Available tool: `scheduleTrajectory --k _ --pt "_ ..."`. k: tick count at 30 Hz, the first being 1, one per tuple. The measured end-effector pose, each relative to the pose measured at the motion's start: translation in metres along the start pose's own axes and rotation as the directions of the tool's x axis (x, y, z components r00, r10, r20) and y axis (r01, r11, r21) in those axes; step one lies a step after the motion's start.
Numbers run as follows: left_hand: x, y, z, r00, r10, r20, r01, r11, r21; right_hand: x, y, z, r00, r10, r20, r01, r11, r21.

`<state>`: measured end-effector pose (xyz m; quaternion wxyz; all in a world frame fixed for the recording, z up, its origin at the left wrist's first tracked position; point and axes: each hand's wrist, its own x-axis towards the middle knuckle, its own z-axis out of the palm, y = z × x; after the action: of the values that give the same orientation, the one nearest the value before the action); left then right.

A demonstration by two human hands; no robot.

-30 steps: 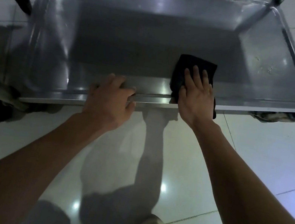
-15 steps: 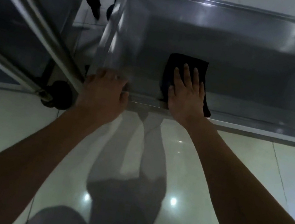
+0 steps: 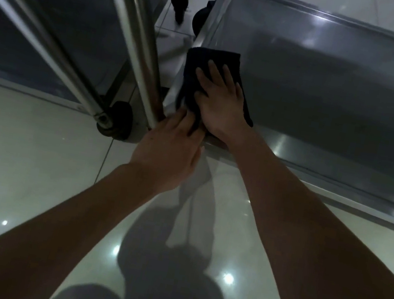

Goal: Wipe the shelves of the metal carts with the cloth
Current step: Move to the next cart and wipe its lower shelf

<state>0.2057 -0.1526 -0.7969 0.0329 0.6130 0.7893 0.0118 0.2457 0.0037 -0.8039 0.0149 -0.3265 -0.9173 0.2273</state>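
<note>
At frame centre the right hand [image 3: 221, 103] presses flat, fingers straight, on the black cloth [image 3: 207, 64] at the left end of the cart's steel shelf [image 3: 331, 99], while the left hand [image 3: 168, 148] rests its loosely extended fingers on the shelf's near corner

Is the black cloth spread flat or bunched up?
Mostly flat: the cloth lies on the shelf under the right hand's straight fingers.

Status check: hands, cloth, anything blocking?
Right hand flat on black cloth, near-left corner of cart shelf. Left hand at shelf rim by cloth. Second cart's post close left.
</note>
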Motion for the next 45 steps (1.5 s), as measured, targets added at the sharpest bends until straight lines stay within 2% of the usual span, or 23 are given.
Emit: scheduleTrajectory --k 4,8,13,18,22,29,35,39,41,45 --pt "0.000 0.004 -0.002 1.000 -0.012 0.010 0.012 1.000 -0.004 0.001 0.003 -0.003 0.999 -0.032 0.005 0.031 0.999 0.044" --pt "0.005 0.007 -0.003 1.000 -0.019 0.013 0.019 1.000 0.004 -0.012 0.021 -0.005 0.995 -0.054 -0.084 0.054 0.998 0.008" --pt "0.024 0.026 -0.006 1.000 -0.013 0.025 0.012 1.000 0.016 -0.037 0.075 -0.022 0.978 0.112 -0.174 -0.108 0.994 0.033" --pt "0.058 0.075 -0.008 0.998 0.070 -0.007 -0.070 0.997 0.038 -0.075 0.130 -0.046 0.952 0.211 -0.224 -0.204 0.978 0.053" --pt "0.091 0.117 -0.007 0.994 0.107 0.009 -0.106 0.994 -0.026 -0.109 0.175 -0.062 0.932 0.256 -0.256 -0.265 0.964 0.002" --pt "0.113 0.151 0.010 0.990 0.139 0.025 -0.137 0.989 -0.060 -0.174 0.256 -0.098 0.809 0.480 -0.338 -0.476 0.874 0.101" --pt "0.111 0.144 0.008 0.986 0.167 0.016 -0.164 0.979 -0.119 -0.166 0.250 -0.093 0.778 0.495 -0.386 -0.512 0.856 0.066" --pt "0.105 0.125 -0.004 0.979 0.201 -0.005 -0.198 0.960 -0.197 -0.150 0.237 -0.088 0.796 0.481 -0.368 -0.491 0.868 0.071" --pt "0.100 0.105 -0.010 0.989 0.142 -0.029 -0.145 0.974 -0.172 -0.132 0.224 -0.083 0.813 0.469 -0.345 -0.480 0.875 0.059" --pt "0.090 0.052 -0.019 0.997 -0.077 -0.005 0.077 0.995 -0.065 -0.089 0.184 -0.068 0.859 0.424 -0.286 -0.435 0.900 0.029"
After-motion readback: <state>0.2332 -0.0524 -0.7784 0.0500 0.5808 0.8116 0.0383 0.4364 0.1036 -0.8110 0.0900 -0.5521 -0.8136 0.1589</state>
